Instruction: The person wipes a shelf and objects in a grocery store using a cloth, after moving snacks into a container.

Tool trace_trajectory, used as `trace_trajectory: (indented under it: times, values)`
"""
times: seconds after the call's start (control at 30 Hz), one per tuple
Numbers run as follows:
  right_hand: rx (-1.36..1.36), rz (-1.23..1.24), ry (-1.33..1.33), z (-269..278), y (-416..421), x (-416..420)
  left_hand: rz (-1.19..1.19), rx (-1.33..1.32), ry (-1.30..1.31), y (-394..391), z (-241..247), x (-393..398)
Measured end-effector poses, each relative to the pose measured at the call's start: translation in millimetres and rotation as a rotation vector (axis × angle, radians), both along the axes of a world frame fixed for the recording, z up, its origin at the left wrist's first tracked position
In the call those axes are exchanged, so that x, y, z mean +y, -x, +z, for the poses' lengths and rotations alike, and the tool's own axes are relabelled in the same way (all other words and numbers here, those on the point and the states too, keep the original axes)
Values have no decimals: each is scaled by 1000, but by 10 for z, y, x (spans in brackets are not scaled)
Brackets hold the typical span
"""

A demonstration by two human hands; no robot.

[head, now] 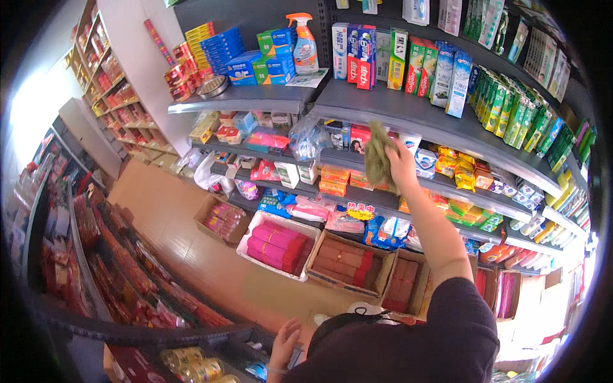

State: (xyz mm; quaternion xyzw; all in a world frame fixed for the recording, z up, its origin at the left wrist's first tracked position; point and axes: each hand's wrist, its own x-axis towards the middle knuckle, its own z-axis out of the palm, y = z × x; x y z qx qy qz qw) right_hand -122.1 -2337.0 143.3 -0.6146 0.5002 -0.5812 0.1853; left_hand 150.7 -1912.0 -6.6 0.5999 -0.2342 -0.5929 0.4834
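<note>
An olive-green cloth is bunched in my right hand, which reaches forward to the shelf rack. The cloth hangs in front of the second tier, just below the front edge of the upper shelf; whether it touches that edge I cannot tell. Behind it, a red box and other packages are partly covered. Low at my side, my left hand holds nothing, its fingers loosely extended near a lower display shelf with yellow-capped jars.
Toothpaste boxes line the upper shelf, with an orange-topped spray bottle to their left. A clear plastic bag bulges over the second tier. On the floor stand a white foam box and cardboard boxes of incense-stick bundles.
</note>
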Motion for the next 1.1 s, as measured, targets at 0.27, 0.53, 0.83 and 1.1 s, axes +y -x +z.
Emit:
trace_trajectory:
  times: [0.27, 0.53, 0.83, 1.1]
  values:
    - [933, -173, -103, 236, -1034, -1922, 151, -112, -85, -292, -587, 139]
    - [1032, -208, 284, 15, -512, -1804, -235, -3, -77, 294, -989, 132]
    - [1035, -350, 238, -22, 1773, -1129, -164, -77, -266, 1223, 91, -868]
    - [1064, -710, 174, -101, 4304, -293, -342, -198, -194, 1448, -465, -791]
